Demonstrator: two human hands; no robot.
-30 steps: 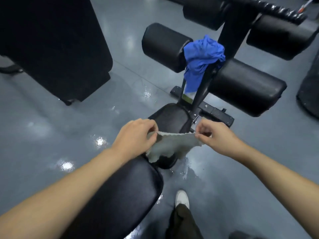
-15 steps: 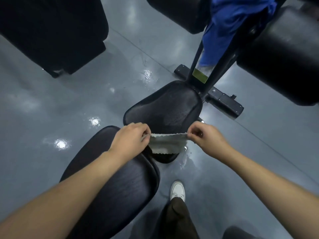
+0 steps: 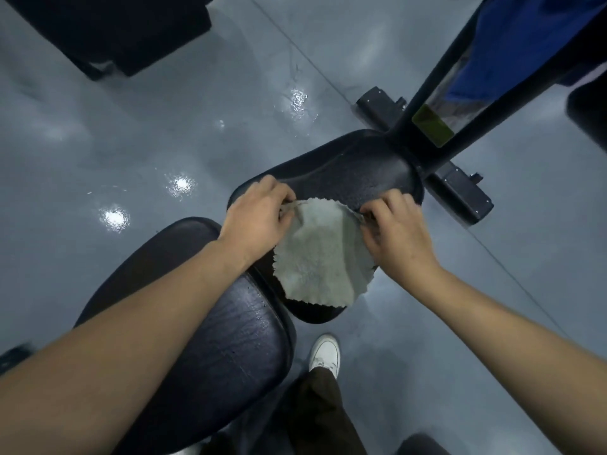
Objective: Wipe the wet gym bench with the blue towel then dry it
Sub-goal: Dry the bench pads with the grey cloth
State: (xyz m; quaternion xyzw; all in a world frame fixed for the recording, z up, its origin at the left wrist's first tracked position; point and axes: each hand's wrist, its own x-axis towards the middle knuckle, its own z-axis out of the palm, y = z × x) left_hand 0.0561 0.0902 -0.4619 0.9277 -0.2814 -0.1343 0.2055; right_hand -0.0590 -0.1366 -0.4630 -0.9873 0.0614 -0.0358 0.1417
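Since 0.5 s ago the grey cloth [image 3: 320, 257] has gone from a taut strip stretched in the air betw. both hands to lying spread flat on the seat pad [image 3: 354, 172]; the view has also dropped closer, so the blue towel is now cut off at the top edge.

Left hand [image 3: 259, 218] sits at the cloth's 10 o'clock corner, fingers curled, pinching that edge. Right hand [image 3: 399, 231] is at the 2 o'clock corner, fingers bent under, also gripping the edge. Both hands rest down on the pad. The cloth has a zigzag edge and its 6 o'clock side reaches nearly to the pad's near tip.

The seat pad is black w/ fine droplets visible on its bare part at 12 o'clock from the cloth. The bench's long back pad [image 3: 223, 349] lies at 7 o'clock from the cloth, under the left forearm, just beside the seat pad, w/ a wet sheen on it.

Blue towel [image 3: 512, 44] hangs at 1 o'clock, top right of view, behind the black frame post [image 3: 437, 93], well apart from both hands. A yellow-green label [image 3: 432, 124] is on the post.

Floor [image 3: 131, 142] is glossy grey w/ light glints at 9–10 o'clock. A white shoe [image 3: 325, 354] and dark trouser leg [image 3: 325, 412] show at 6 o'clock.
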